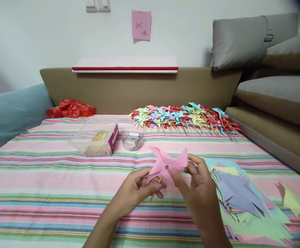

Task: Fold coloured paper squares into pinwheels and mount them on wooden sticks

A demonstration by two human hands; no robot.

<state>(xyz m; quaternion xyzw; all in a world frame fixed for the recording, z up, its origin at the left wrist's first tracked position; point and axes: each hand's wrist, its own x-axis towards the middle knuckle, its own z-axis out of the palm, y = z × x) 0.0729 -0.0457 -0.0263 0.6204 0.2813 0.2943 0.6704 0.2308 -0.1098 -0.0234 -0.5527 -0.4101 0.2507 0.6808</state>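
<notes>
A pink paper pinwheel (167, 162) is held up over the striped bedsheet (49, 179). My left hand (137, 189) pinches a thin wooden stick (155, 189) behind the pinwheel. My right hand (196, 186) grips the pinwheel's right side, with its forefinger pressing a small metal pin at the centre. Both hands are closed on these things.
A row of finished coloured pinwheels (183, 119) lies at the back. A clear box of wooden sticks (98, 139) and a small clear tub of pins (133, 141) stand left of centre. Cut coloured paper (240, 196) is piled at the right. A red plastic bag (71, 108) lies at the back left.
</notes>
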